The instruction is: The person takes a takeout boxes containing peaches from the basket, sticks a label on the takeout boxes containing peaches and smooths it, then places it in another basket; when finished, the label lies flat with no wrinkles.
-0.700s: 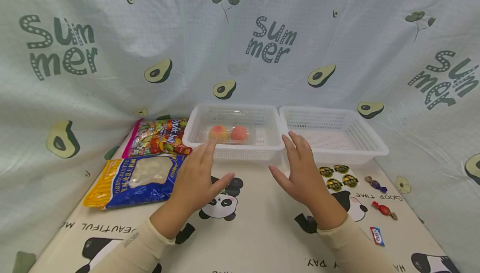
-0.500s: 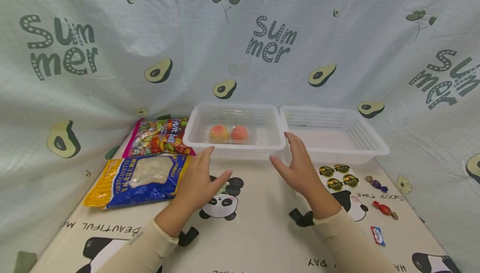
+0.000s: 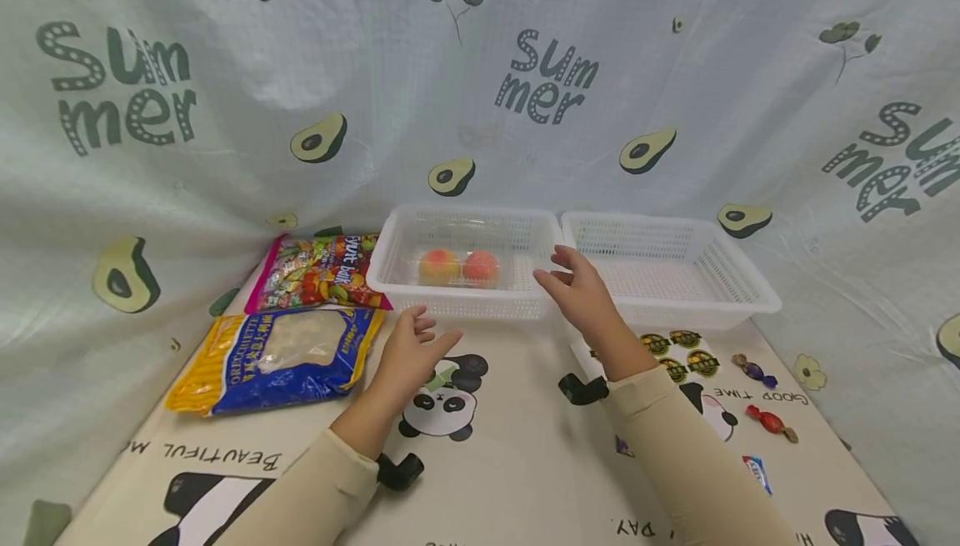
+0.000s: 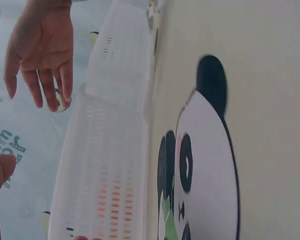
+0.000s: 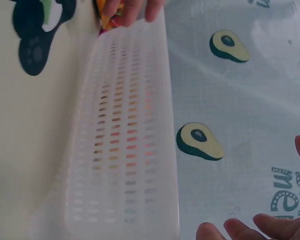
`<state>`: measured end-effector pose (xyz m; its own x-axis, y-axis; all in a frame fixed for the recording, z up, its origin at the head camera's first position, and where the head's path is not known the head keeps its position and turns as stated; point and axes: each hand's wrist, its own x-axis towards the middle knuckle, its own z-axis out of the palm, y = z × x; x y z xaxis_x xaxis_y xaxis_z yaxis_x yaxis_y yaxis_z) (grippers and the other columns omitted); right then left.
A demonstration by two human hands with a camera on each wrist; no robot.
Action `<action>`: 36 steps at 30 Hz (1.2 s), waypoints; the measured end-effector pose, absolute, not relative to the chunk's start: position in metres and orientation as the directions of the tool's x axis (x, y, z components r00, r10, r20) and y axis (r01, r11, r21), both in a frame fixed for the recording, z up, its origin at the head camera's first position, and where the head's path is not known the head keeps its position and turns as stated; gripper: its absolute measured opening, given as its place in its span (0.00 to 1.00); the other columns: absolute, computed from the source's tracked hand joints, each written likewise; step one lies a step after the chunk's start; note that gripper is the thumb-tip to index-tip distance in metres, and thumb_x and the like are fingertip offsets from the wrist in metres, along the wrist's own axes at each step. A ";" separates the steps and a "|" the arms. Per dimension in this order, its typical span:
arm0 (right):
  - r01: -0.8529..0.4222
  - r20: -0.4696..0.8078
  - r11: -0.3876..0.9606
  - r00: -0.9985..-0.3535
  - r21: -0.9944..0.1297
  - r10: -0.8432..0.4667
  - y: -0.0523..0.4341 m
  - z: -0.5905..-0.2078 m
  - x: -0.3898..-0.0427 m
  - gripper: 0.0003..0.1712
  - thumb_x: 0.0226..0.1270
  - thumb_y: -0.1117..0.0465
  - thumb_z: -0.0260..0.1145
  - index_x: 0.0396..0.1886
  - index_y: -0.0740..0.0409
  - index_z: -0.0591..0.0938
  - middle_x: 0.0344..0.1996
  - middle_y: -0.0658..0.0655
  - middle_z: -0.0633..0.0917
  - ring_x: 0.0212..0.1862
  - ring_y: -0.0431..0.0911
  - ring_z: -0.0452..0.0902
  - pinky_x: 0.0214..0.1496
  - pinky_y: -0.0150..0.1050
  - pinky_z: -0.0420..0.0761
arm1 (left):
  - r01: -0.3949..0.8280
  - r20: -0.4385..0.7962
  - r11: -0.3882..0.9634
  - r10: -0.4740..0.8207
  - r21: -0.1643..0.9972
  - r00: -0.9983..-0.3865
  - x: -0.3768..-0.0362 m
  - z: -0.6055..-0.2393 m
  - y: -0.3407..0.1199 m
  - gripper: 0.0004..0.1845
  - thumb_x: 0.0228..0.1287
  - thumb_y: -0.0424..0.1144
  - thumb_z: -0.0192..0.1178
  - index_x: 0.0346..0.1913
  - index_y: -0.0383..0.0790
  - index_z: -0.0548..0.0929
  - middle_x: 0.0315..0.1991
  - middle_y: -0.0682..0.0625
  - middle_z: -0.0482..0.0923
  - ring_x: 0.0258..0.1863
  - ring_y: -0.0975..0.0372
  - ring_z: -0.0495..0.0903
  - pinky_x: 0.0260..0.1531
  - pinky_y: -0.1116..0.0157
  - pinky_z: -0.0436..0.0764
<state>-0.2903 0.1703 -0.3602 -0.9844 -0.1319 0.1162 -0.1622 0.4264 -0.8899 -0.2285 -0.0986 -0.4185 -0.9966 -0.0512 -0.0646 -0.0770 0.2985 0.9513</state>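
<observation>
My left hand hovers in front of the left white basket, to the right of a blue and yellow bag of orecchiette pasta. It holds nothing, and its fingers are loosely bent. My right hand is by the front right corner of that basket, palm turned inward and nothing in its grasp. In the basket lies a clear plastic box with two peaches inside. In the left wrist view the right hand appears with relaxed fingers. Fingertips of the left hand show in the right wrist view.
A second white basket stands right of the first. The fruit candy bag lies left, behind the pasta. On the right are round black-and-gold stickers, a purple candy, a red candy and a small blue-red packet.
My right hand has moved left and farther forward, to the left basket's corner. My left hand has drawn back slightly toward me, its fingers bending more. A small purple piece shows beside my right sleeve.
</observation>
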 end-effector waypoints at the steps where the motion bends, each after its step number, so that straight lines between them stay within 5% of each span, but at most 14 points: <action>1: -0.152 0.105 0.425 -0.986 -0.893 -0.131 0.168 -0.358 -0.294 0.46 0.73 0.41 0.65 0.82 0.51 0.57 0.78 0.57 0.64 0.76 0.56 0.64 0.73 0.59 0.71 | -0.084 -0.071 0.266 -0.059 0.960 -0.996 -0.231 -0.419 -0.097 0.48 0.66 0.55 0.69 0.79 0.41 0.54 0.73 0.38 0.67 0.72 0.44 0.69 0.68 0.45 0.74; 14: 0.042 -0.110 0.457 -0.987 -0.888 -0.121 0.144 -0.349 -0.348 0.47 0.74 0.40 0.62 0.82 0.56 0.55 0.78 0.62 0.62 0.79 0.59 0.57 0.78 0.60 0.62 | -0.055 -0.099 -0.137 -0.341 0.989 -0.935 -0.260 -0.424 -0.088 0.44 0.67 0.46 0.70 0.76 0.42 0.53 0.63 0.41 0.75 0.59 0.50 0.81 0.61 0.51 0.81; 23: 0.243 -0.287 0.303 -0.952 -0.921 -0.110 0.137 -0.350 -0.373 0.49 0.75 0.46 0.63 0.83 0.61 0.50 0.82 0.62 0.51 0.82 0.58 0.50 0.80 0.49 0.62 | -0.020 -0.168 -0.314 -0.452 0.949 -0.876 -0.276 -0.420 -0.094 0.41 0.65 0.46 0.71 0.72 0.46 0.56 0.58 0.42 0.75 0.56 0.51 0.83 0.52 0.60 0.86; 32: 0.424 -0.448 0.233 -0.892 -0.875 -0.061 0.125 -0.352 -0.395 0.47 0.72 0.46 0.65 0.82 0.54 0.55 0.77 0.70 0.62 0.72 0.63 0.68 0.71 0.48 0.76 | 0.055 -0.180 -0.405 -0.517 0.913 -0.837 -0.288 -0.421 -0.107 0.41 0.63 0.37 0.73 0.71 0.45 0.57 0.53 0.42 0.76 0.50 0.50 0.85 0.51 0.58 0.87; 36: 0.446 -0.476 0.234 -0.875 -0.864 -0.090 0.120 -0.357 -0.402 0.46 0.75 0.49 0.61 0.83 0.57 0.51 0.77 0.72 0.60 0.73 0.65 0.68 0.71 0.52 0.75 | 0.067 -0.169 -0.406 -0.517 0.911 -0.839 -0.292 -0.423 -0.110 0.40 0.63 0.32 0.72 0.70 0.46 0.58 0.50 0.43 0.77 0.46 0.53 0.84 0.52 0.56 0.86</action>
<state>-0.4020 0.1198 -0.3567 -0.8750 -0.0901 -0.4757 0.4458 0.2337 -0.8641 -0.2916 -0.1100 -0.4229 -0.8392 -0.5169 -0.1689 0.0667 -0.4061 0.9114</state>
